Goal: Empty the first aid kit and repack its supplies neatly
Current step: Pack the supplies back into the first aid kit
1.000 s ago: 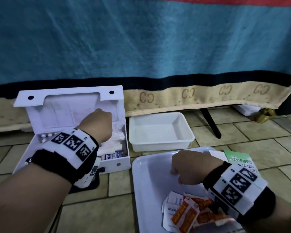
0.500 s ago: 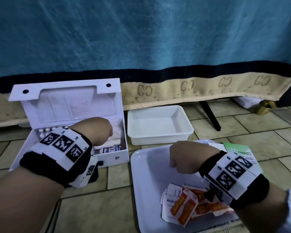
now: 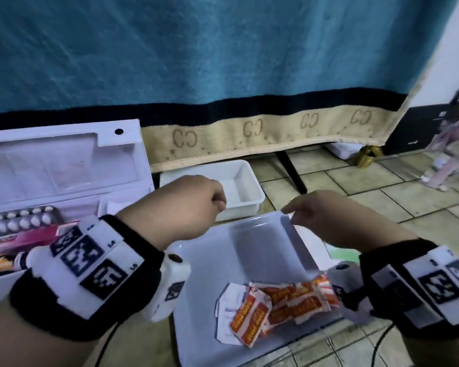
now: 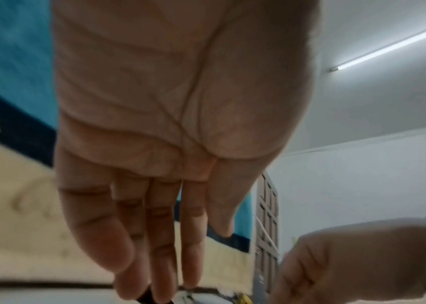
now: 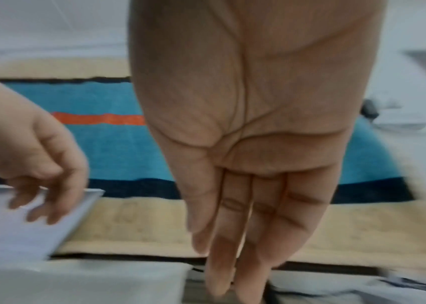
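Out of the kit comes the left hand (image 3: 186, 205), which a second ago was down among the supplies, and now it hangs in front of the small white tub (image 3: 245, 181), above the far end of the tray. Up has come the right hand (image 3: 326, 218) too, from low over the tray to the tray's far right corner. Left wrist view shows the left hand's fingers (image 4: 154, 236) long and loose, nothing between them. Right wrist view has the right hand's fingers (image 5: 253, 222) straight and side by side, also holding nothing. The two hands sit close, a narrow gap between them.

Below them lies the white tray (image 3: 212, 260) on the tiled floor (image 3: 382, 202), and near its front edge is a heap of orange-and-white sachets (image 3: 284, 300) lying on a white alcohol pad packet (image 3: 229, 311). A green-printed leaflet (image 3: 342, 254) peeks out past the tray's right rim.

To the left stands the first aid kit (image 3: 64, 165), lid propped up and open. Inside: a blister pack of white tablets (image 3: 21, 221), a pink box (image 3: 32, 238) in front of it, and an orange tube (image 3: 0, 262) at the near edge. Folded white gauze (image 3: 117, 205) shows at the kit's right end.

Behind everything, a teal blanket with a beige border (image 3: 223, 62) hangs to the floor.
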